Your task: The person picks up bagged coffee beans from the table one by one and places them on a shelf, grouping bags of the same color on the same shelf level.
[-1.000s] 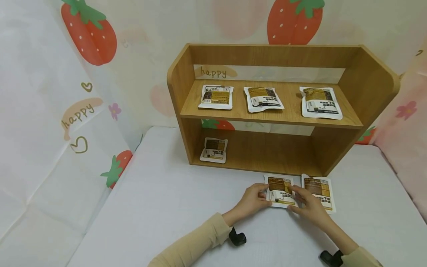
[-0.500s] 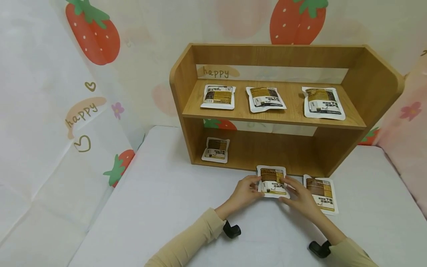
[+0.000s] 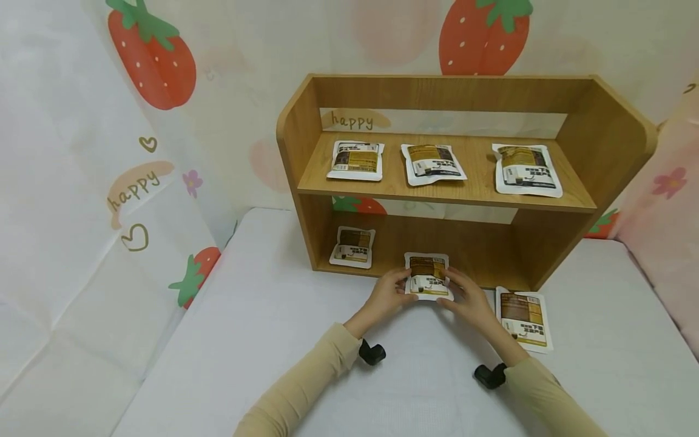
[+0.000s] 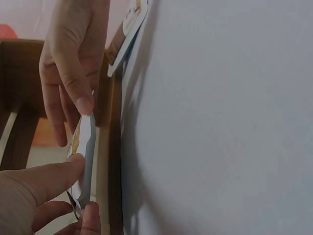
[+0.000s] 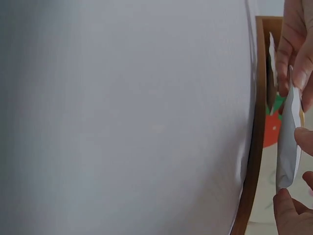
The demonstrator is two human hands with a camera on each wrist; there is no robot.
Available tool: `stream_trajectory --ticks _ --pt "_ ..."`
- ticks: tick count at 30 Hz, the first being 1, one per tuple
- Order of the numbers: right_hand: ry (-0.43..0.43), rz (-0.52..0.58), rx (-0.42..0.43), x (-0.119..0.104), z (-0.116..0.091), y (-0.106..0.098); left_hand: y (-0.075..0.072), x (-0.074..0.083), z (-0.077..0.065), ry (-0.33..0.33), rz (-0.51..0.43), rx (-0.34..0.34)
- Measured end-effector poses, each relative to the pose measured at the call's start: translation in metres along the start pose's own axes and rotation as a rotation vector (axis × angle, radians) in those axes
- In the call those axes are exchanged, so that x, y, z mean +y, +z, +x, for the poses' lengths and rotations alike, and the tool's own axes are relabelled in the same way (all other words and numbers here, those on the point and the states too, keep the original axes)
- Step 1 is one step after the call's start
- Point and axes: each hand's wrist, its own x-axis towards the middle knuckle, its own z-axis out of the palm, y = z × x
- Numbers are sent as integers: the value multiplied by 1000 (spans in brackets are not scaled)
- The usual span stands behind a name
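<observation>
A white sealed food pouch point(image 3: 428, 280) with a brown and gold label is held between both hands, at the front edge of the lower shelf in the head view. My left hand point(image 3: 385, 295) pinches its left side. On the opposite side, my right hand point(image 3: 468, 298) pinches the right edge. The left wrist view shows the pouch point(image 4: 86, 142) nearly edge-on, off the tablecloth, with thumbs and fingers on it. From the right wrist, the pouch's pale back point(image 5: 287, 142) is visible. A similar pouch point(image 3: 523, 320) lies on the table, right of my right hand.
A two-tier wooden shelf point(image 3: 448, 197) stands at the back of the white-covered table point(image 3: 262, 315). Its upper tier bears three pouches, among them a middle pouch point(image 3: 434, 164). Another pouch point(image 3: 352, 247) lies at the lower tier's left end.
Both hands have carried the pouch leftward and toward the shelf, from the table in front to the lower tier's front edge. The other pouches stay where they were.
</observation>
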Motion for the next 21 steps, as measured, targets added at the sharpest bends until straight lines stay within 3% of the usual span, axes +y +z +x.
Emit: stream_trajectory --ticks 9,16,21 --pt "40 -57 14 3 22 8 -13 -3 15 6 61 3" --pt "90 -37 -3 4 36 12 -21 -5 26 52 219 0" --pt "105 -75 -10 6 44 15 -23 -8 33 38 232 -26"
